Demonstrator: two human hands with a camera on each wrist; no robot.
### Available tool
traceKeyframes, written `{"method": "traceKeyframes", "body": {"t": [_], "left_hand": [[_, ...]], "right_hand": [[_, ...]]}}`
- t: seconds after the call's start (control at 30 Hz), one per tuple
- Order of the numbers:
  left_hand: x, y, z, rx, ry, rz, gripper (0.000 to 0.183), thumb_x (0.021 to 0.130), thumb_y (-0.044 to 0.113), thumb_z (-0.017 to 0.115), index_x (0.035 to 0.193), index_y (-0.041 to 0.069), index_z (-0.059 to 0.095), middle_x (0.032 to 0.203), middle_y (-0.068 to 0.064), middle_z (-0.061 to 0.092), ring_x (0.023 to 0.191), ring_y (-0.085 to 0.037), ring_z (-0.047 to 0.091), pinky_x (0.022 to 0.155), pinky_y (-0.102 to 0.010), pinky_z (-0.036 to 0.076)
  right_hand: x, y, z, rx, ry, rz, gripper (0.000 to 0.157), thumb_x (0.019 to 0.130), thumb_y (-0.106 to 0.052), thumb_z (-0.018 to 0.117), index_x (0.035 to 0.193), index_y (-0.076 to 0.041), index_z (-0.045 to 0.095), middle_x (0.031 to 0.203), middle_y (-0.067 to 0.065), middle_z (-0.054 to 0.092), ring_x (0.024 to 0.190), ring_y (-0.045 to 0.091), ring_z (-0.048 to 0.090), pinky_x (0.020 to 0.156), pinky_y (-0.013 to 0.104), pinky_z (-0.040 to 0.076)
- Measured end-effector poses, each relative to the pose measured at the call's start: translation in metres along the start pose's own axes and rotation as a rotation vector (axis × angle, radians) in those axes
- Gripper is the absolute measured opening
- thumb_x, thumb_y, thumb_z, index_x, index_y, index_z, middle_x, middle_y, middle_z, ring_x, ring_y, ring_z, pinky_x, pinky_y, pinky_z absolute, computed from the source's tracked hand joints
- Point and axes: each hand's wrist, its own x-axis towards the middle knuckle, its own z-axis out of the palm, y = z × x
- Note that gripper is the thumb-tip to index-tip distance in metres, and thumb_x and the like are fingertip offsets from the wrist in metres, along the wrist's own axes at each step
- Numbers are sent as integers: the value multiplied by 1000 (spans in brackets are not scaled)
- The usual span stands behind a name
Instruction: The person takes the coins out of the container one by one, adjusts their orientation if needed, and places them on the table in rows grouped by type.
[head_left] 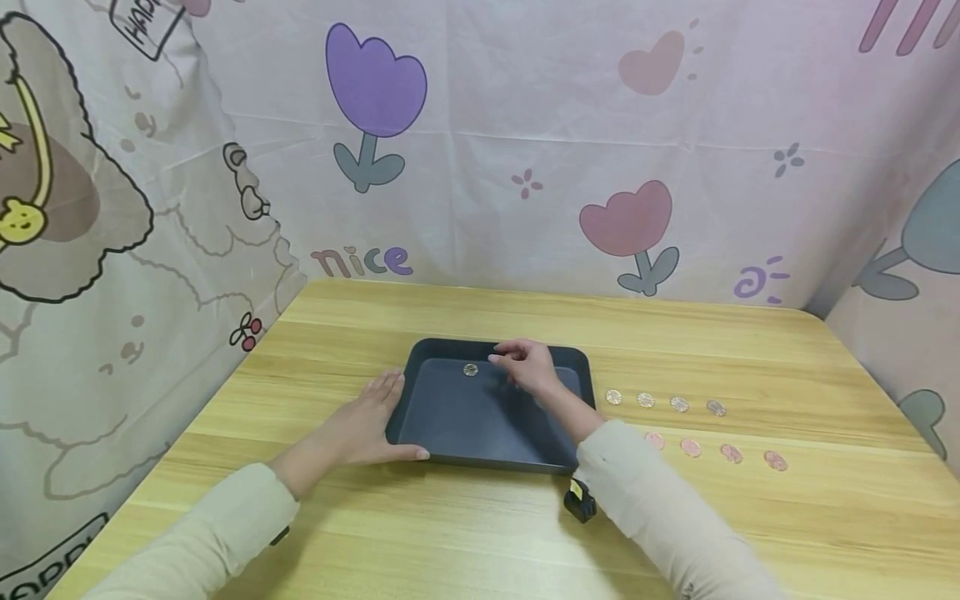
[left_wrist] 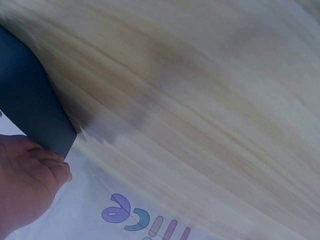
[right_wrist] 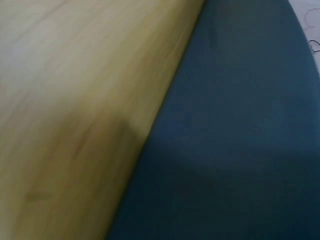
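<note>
A dark grey rectangular tray (head_left: 480,417) lies on the wooden table, with one round, shiny coin (head_left: 470,369) inside near its far side. My left hand (head_left: 371,425) rests against the tray's left end, fingers extended along the side and thumb at the front rim. In the left wrist view, the fingers of that hand (left_wrist: 35,175) touch the dark tray wall (left_wrist: 37,95). Over the tray's right half hovers my right hand (head_left: 528,367), fingers bent towards the thumb, just right of the coin. I cannot tell whether a coin sits between those fingertips.
Right of the tray run two rows of coins: several silvery ones (head_left: 646,400) behind and several copper-coloured ones (head_left: 691,448) in front. A small black device (head_left: 580,502) shows beside my right sleeve. A patterned cloth (head_left: 480,208) hangs behind the table.
</note>
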Motion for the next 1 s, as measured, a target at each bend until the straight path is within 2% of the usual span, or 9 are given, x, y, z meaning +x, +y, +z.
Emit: {"method": "traceKeyframes", "body": {"t": [0.13,0.37,0.6,0.73,0.87,1.0], "left_hand": [[1,-1,0,0,-3,1,120,68,76,57,142,-11,22,151,-26,20,140,-40,20,111,-52,27],[0,-1,-1,-7,-8,3,119,68,75,58,143,-10,22,151,-26,20,140,-41,20,110,-53,29],[1,-1,-1,-6,-11,0,119,68,76,57,143,-10,21,151,-26,20,140,-41,20,109,-53,30],[1,-1,-2,-10,-12,0,119,68,75,57,143,-10,21,151,-26,21,140,-41,20,109,-53,30],[1,-1,-1,-13,-17,-3,119,68,76,57,143,-9,21,151,-26,20,140,-41,19,109,-53,29],[1,-1,-1,-19,-19,-7,119,68,76,57,144,-9,20,152,-25,20,140,-40,19,109,-54,29]], "right_hand": [[7,-2,12,0,2,22,30,85,-12,66,112,1,64,74,2,59,49,8,45,48,21,39],[17,-3,27,-43,-30,40,29,84,-11,67,109,3,65,77,10,64,48,8,45,45,21,40],[28,2,36,-113,-82,92,28,84,-9,67,110,1,66,67,5,62,44,9,45,41,20,41],[29,5,40,-148,-97,113,28,84,-8,67,110,0,66,70,5,65,42,9,44,39,19,39],[31,8,44,-176,-91,111,28,84,-8,67,110,0,66,75,9,67,40,8,43,38,19,38],[30,9,46,-208,-82,99,24,84,-9,67,106,1,67,65,6,62,39,8,42,37,20,38]]}}
